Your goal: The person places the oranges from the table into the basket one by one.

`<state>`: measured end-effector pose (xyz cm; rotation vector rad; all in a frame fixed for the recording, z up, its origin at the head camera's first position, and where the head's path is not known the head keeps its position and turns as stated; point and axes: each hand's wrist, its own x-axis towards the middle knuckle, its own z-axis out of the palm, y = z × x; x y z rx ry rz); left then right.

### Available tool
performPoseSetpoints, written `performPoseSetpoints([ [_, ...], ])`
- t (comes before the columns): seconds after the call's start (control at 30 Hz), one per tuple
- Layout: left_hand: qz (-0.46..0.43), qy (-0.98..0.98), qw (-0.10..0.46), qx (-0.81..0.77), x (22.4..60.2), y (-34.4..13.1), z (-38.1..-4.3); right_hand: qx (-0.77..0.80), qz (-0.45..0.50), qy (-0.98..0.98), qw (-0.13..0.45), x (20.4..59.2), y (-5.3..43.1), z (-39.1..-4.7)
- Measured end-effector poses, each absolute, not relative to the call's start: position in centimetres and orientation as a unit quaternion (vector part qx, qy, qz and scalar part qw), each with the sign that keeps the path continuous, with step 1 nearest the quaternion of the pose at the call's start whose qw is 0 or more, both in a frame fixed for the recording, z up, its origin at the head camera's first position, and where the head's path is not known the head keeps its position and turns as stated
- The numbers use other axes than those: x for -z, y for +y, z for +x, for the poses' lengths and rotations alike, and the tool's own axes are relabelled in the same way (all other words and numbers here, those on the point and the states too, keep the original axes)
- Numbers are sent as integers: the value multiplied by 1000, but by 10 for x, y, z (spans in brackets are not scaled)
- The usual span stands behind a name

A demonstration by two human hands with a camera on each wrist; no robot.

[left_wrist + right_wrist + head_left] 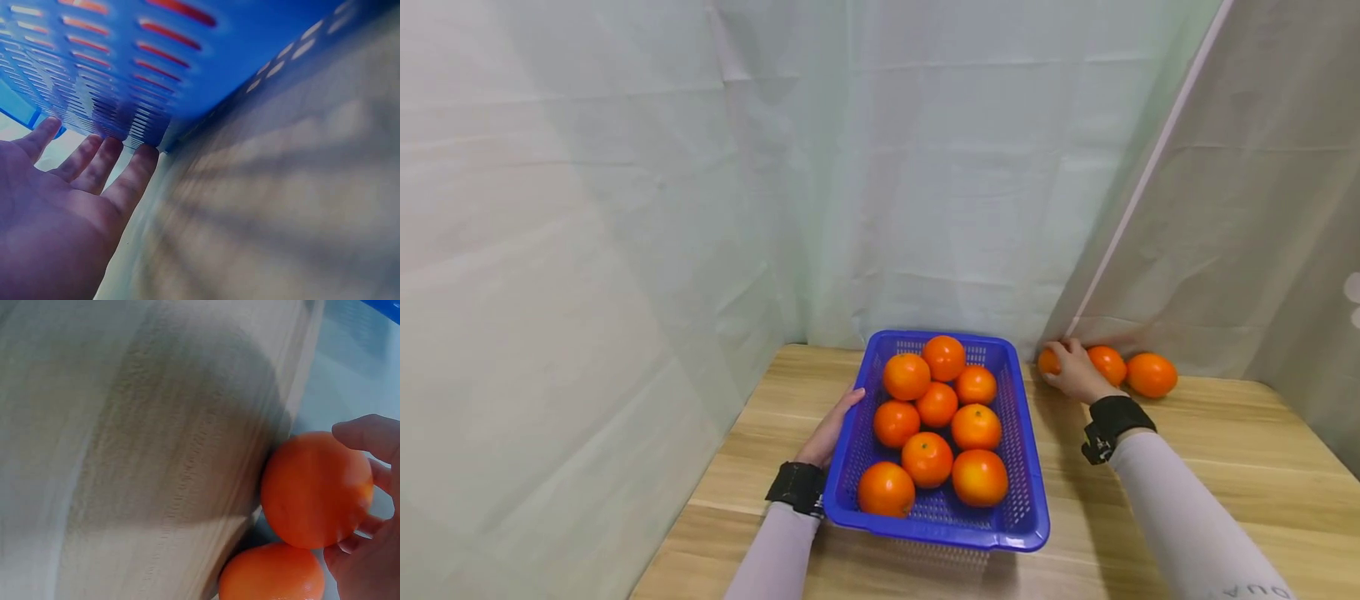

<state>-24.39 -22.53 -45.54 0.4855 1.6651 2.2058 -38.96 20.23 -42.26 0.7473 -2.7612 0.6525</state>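
Note:
A blue plastic basket (pixel 1033 467) with slotted walls holds several oranges (pixel 927 459). At its left side is my left hand (pixel 829 429), thumb by the rim. In the left wrist view the fairly straight fingers (pixel 133 178) of that hand touch the slotted wall of the basket. Off to the right of the basket, my right hand (pixel 1078 372) grips an orange (pixel 315 490) at the back of the table, thumb on one side and fingers on the other. Two more oranges lie just right of it, a nearer one (pixel 1107 364) and a farther one (pixel 1152 375).
The light wooden table (pixel 1210 492) has its back edge close to a hanging pale curtain (pixel 940 208). More of this sheeting (pixel 587 333) hangs along the left side. A black strap (pixel 1120 421) is on each wrist.

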Motion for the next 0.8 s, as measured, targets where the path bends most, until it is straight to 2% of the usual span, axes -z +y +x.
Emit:
performPoseSetpoints([
  [0.8,173,590,168,-771,455,-225,-244,-204,279,-931,115,448,202,-394],
])
